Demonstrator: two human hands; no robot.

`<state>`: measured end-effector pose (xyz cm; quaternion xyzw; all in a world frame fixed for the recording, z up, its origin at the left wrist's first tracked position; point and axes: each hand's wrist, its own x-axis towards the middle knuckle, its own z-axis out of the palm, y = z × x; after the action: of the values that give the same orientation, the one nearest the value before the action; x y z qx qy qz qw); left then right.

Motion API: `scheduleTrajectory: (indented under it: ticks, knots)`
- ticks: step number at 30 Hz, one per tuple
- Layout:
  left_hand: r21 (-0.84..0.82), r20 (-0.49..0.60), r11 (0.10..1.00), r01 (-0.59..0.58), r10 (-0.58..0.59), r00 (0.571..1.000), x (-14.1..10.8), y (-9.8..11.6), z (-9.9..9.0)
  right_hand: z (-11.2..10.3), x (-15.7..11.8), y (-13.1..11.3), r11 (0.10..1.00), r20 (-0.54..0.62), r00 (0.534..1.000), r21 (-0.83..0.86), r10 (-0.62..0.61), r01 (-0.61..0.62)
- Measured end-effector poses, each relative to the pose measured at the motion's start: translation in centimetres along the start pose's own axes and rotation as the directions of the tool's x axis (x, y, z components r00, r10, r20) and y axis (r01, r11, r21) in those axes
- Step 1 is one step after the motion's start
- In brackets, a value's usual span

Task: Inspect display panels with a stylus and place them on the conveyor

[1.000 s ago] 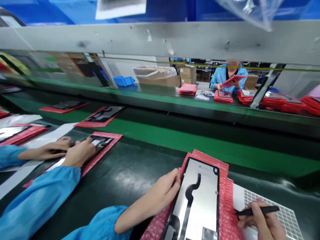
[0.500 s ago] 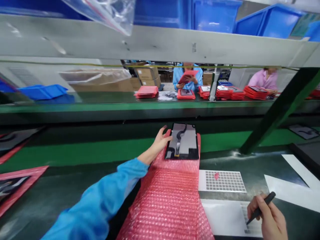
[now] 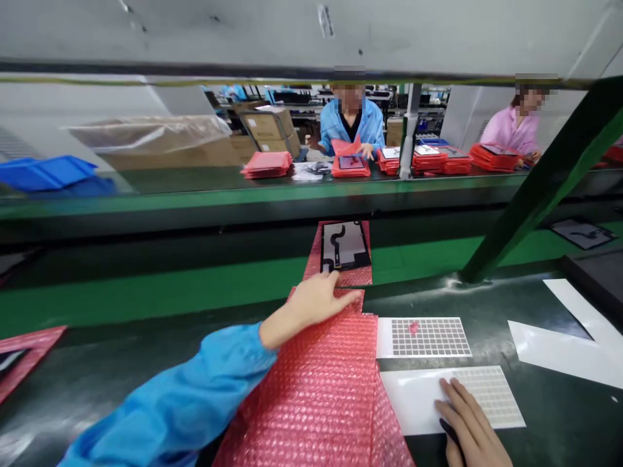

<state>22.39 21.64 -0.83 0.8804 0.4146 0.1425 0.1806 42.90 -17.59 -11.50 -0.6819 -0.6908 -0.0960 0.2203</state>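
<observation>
My left hand (image 3: pixel 322 298) is open, thumb and fingers spread, over the top of a stack of red bubble-wrap bags (image 3: pixel 321 383). Just beyond its fingertips lies a tablet screen panel (image 3: pixel 354 249), grey with a black flex cable, on a red bubble-wrap piece at the green strip. My right hand (image 3: pixel 470 428) rests with fingers extended on a white sticker sheet (image 3: pixel 413 395). A black pen-shaped tool (image 3: pixel 448 429) is tucked under those fingers, mostly hidden.
Another sticker sheet (image 3: pixel 428 337) with a small pink scrap lies above. White strips (image 3: pixel 549 344) lie right, near a slanting green post (image 3: pixel 530 194). Another red-wrapped panel (image 3: pixel 29 357) is at left. Across the line, two people sit behind red stacks (image 3: pixel 267 164).
My left hand has let go of the panel, which now lies farther off, and drawn back onto the bags. My right hand has shifted left on the sheet, its fingers straightened over the tool.
</observation>
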Motion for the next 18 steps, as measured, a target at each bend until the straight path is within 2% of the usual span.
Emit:
scheduleTrajectory:
  ticks: [2, 4, 8, 14, 18]
  knots:
    - [0.089, 0.017, 0.996, 0.0, -0.001, 1.0, -3.3, -0.2, 0.2, 0.8, -0.1, -0.1, 0.999, 0.013, 0.999, -0.036, -0.036, 0.036]
    - [0.142, 0.016, 0.99, 0.005, -0.007, 1.0, -5.6, -0.7, 0.3, 1.1, -0.2, -0.2, 0.997, 0.019, 0.999, -0.055, -0.05, 0.051]
    - [0.147, -0.003, 0.989, 0.007, -0.006, 1.0, -7.8, -1.4, 0.8, 1.0, -0.2, -0.4, 0.997, 0.048, 0.998, -0.064, -0.045, 0.048]
    - [-0.017, -0.009, 0.998, -0.053, 0.053, 0.999, -10.7, -0.9, 2.1, 0.3, 0.6, -1.1, 0.999, 0.01, 1.0, -0.05, -0.012, 0.012]
    - [-0.174, 0.058, 0.984, -0.036, 0.047, 0.997, -12.4, -0.8, 0.5, -0.6, 1.2, -1.7, 0.997, 0.016, 1.0, -0.079, 0.009, -0.007]
